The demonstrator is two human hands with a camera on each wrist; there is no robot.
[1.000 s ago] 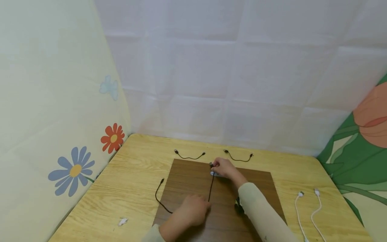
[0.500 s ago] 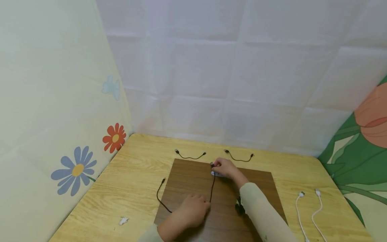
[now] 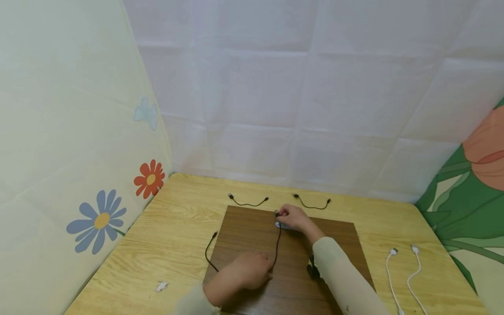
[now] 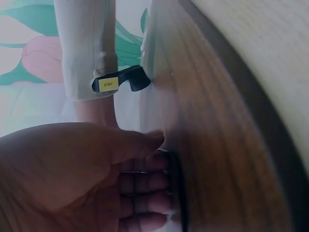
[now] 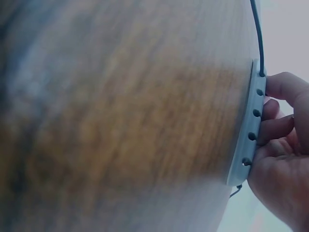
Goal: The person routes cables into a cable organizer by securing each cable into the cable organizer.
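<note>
My right hand (image 3: 294,217) pinches the plug end of a black cable (image 3: 278,245) at the board's far edge. Beside those fingers lies a pale strip (image 3: 283,226); in the right wrist view the strip (image 5: 246,130) has several slots, with the cable (image 5: 259,38) at its upper end and the fingers of the right hand (image 5: 285,130) along its side. Lower on the brown board (image 3: 244,227), my left hand (image 3: 250,270) holds the cable near thumb and index finger. In the left wrist view the cable (image 4: 182,193) runs past the fingertips of the left hand (image 4: 96,174).
Two short black cables (image 3: 248,204) (image 3: 313,207) lie behind the board. Two white cables (image 3: 390,275) (image 3: 413,275) lie to the right, a small white piece (image 3: 162,286) to the left. A black object with a yellow label (image 4: 108,84) is near the right sleeve.
My left hand has shifted slightly, and the cable between the hands bows more. The cable's stretch left of that hand has moved a little right. My right hand stays nearly in place.
</note>
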